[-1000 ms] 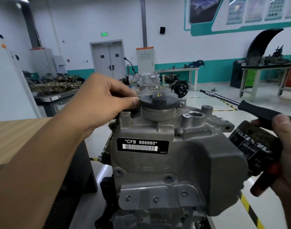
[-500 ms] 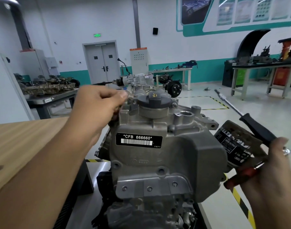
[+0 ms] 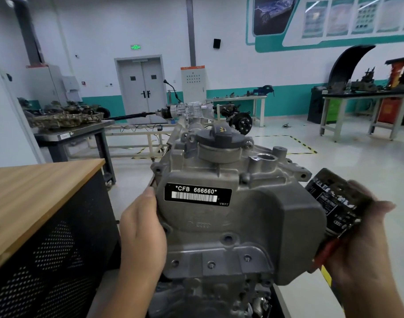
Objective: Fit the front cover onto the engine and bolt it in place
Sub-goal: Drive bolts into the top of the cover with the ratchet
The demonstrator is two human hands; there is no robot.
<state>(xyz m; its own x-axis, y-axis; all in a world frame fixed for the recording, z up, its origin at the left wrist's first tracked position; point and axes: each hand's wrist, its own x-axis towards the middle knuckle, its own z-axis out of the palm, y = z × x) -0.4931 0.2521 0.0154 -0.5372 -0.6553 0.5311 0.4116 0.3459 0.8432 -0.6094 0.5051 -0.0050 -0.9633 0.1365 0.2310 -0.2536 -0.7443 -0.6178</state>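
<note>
- The front cover (image 3: 219, 216) sits flush on the engine (image 3: 219, 292), right in front of the person, barcode label facing out.
- The left hand (image 3: 140, 232) lies on the cover's left edge, fingers straight and flat along it, thumb tip up by the label. That looks like steadying it while bolts go in.
- The right hand (image 3: 361, 246) curls round a red-handled screwdriver (image 3: 334, 246), kept just right of the cover, ready for bolting.
- The black filter can (image 3: 334, 200) sits just above those fingers.
</note>
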